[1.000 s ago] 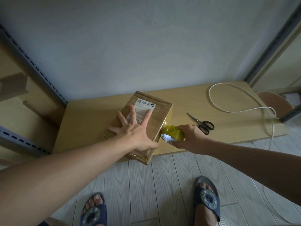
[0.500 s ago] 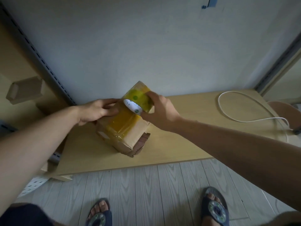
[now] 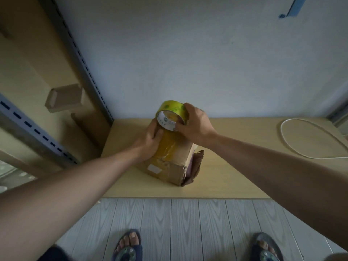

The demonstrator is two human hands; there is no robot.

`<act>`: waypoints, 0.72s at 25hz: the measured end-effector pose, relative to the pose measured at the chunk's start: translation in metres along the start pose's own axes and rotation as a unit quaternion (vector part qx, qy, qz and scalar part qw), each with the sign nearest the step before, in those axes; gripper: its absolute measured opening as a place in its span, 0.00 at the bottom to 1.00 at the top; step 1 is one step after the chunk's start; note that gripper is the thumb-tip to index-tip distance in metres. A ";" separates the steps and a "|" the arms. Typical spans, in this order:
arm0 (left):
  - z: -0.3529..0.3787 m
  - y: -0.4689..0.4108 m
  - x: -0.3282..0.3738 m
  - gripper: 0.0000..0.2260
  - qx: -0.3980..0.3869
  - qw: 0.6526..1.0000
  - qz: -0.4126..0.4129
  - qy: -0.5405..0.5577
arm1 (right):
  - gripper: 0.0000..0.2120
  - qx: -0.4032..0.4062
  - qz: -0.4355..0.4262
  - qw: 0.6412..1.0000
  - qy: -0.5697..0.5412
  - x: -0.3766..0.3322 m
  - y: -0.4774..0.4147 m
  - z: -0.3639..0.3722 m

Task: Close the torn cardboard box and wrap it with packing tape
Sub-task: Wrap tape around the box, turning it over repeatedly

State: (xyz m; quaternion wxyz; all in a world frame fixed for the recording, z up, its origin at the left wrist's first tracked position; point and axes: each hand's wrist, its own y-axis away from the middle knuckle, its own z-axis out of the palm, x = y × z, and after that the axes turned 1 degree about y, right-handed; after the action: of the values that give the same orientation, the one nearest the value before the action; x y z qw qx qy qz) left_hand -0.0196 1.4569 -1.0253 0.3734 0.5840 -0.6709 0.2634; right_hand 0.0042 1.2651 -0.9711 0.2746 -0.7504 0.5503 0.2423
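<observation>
Nearest, two sandals, the left sandal (image 3: 128, 248) and right sandal (image 3: 264, 247), stand on the plank floor (image 3: 188, 223) before the worktop (image 3: 235, 176). One cardboard box (image 3: 169, 167) sits left of centre on it, set back from the near edge. Bare board lies open to its right as far as one white cable (image 3: 281, 129), with less room on its left before the slotted metal upright (image 3: 82, 59). The box is creased, and a torn flap (image 3: 197, 166) hangs open at its near right end. One yellow tape band (image 3: 166, 146) runs along its top. The left grip (image 3: 150, 142) lies spread, fingers pressing that band. The right grip (image 3: 195, 125) is clamped on the single tape roll (image 3: 172, 109), raised above the box's far end, towards the wall (image 3: 188, 53).
</observation>
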 end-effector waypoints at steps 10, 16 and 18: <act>-0.010 -0.007 -0.007 0.23 -0.064 0.995 0.024 -0.076 | 0.13 -0.032 0.013 0.995 0.090 -0.002 0.020 -0.047; -0.007 -0.009 -0.009 0.25 -0.070 0.995 0.014 -0.075 | 0.05 -0.073 0.044 0.986 0.147 0.015 0.047 -0.082; -0.006 -0.012 -0.011 0.25 -0.070 0.994 0.003 -0.090 | 0.05 -0.083 0.060 0.982 0.156 0.025 0.059 -0.087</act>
State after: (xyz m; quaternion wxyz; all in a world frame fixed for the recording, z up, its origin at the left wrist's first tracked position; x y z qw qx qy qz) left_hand -0.0062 1.4661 -1.0314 0.3507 0.5758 -0.7201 0.1639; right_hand -0.0404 1.1740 -0.9331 0.1070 -0.7648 0.6084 0.1833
